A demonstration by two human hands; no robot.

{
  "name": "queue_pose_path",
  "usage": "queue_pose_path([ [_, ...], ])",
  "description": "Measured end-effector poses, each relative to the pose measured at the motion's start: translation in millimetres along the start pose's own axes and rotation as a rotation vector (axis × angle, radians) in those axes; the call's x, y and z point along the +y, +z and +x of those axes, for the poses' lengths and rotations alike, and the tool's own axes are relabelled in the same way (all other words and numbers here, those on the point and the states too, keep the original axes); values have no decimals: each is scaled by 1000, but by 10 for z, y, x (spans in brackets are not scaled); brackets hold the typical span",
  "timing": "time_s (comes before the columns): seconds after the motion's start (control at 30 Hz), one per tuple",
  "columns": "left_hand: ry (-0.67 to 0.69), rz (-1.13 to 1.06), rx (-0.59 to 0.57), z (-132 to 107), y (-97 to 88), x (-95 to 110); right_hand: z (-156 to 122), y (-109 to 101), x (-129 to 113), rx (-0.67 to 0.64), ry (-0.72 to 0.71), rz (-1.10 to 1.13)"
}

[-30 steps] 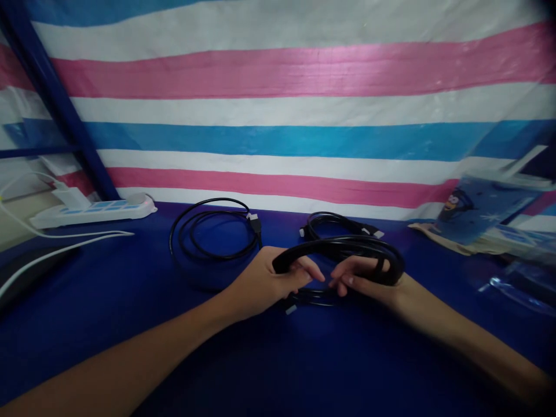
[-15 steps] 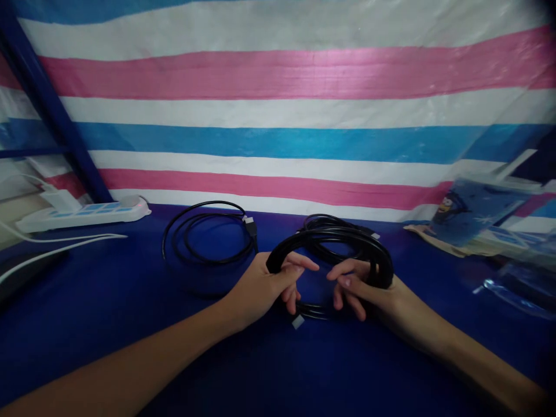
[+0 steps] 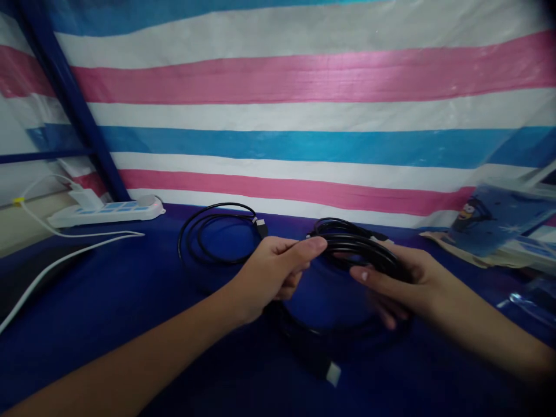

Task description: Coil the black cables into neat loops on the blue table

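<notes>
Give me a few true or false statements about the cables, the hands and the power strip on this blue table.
1. Both hands hold the same black cable coil. True.
2. The left hand rests flat on the table, holding nothing. False: its fingers grip the coil.
3. A thinner black cable lies coiled behind the left hand. True.
4. The power strip is black. False: it is white with blue sockets.
5. The right hand holds a pair of scissors. False: it holds the coil.
</notes>
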State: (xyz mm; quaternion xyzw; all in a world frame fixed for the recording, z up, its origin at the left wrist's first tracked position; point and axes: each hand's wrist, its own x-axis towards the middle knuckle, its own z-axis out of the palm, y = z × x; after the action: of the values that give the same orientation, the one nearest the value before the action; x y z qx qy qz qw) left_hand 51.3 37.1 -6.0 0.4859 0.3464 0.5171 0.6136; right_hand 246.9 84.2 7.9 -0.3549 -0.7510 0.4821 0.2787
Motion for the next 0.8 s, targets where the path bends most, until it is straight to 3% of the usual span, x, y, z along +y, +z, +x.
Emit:
queue_pose_path([
  [0.07,119,-29,65,29,-51,18,66,-45,-27,49,-152,75],
  [0.17,245,-99,184,35,-104,118,116,-27,132,86,-266,430],
  [0.23,300,-167,275,27,-117,203,94,89,299,-49,-198,593],
  [0.33,342,-321,414,26,-98,274,39,421,397,-302,-57,635],
  [0.4,320,-404,449,37,-51,250,59,675,308,-192,-6,751],
  [0.47,290,-444,421,49,16,179,147,857,158,72,30,893],
  [0.53,260,-427,338,51,77,97,266,895,26,274,43,910],
  [0.6,208,-360,211,41,106,39,357,771,-42,393,14,827],
  [0.67,153,-315,124,32,87,16,375,546,-44,484,-76,601],
  [0.73,137,-287,112,37,26,10,326,316,-3,543,-212,223],
  [0.8,153,-218,134,58,-52,-8,249,157,60,508,-312,-99],
])
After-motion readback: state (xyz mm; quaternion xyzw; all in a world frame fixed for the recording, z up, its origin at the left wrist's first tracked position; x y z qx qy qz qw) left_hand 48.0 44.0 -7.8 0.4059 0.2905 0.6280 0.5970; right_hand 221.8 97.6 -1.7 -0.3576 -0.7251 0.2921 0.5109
